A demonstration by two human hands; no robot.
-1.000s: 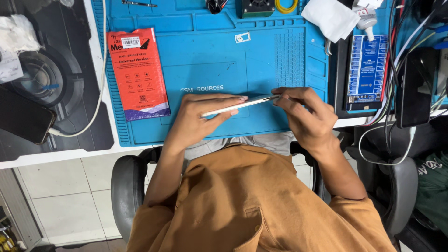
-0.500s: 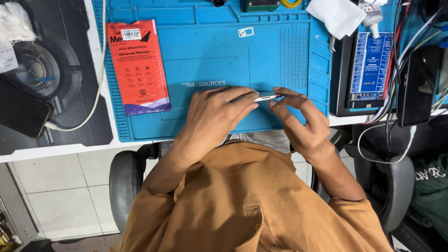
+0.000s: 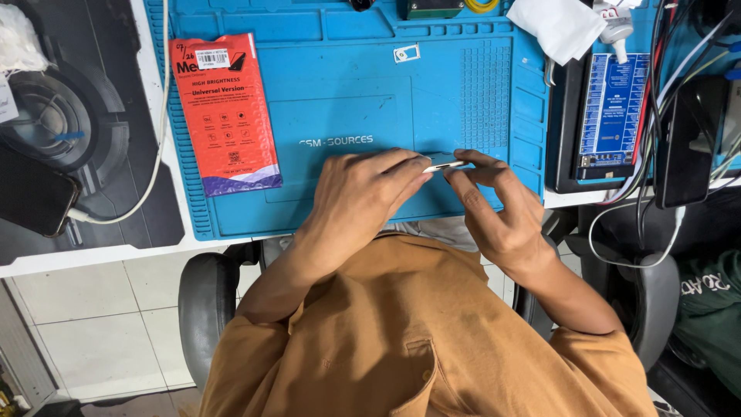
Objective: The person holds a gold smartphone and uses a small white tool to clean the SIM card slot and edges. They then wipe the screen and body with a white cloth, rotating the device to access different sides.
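Note:
My left hand (image 3: pixel 363 189) and my right hand (image 3: pixel 494 205) meet over the near part of a blue work mat (image 3: pixel 347 85). Between their fingertips is a thin, flat silvery piece (image 3: pixel 446 165), seen edge-on. Only its short right end shows; my left hand's fingers cover the rest. My right hand pinches that end with thumb and forefinger. Both hands hover just above the mat, in front of my orange shirt.
A red flat packet (image 3: pixel 224 116) lies on the mat's left side, with a small white card (image 3: pixel 406 53) farther back. A blue-faced device (image 3: pixel 614 116), a white cloth (image 3: pixel 556 27) and tangled cables (image 3: pixel 679 85) crowd the right. A black phone (image 3: pixel 31 201) lies at the left.
My left hand has slid right along the silvery piece and now covers most of it. The two hands have come closer together, and the view has shifted slightly.

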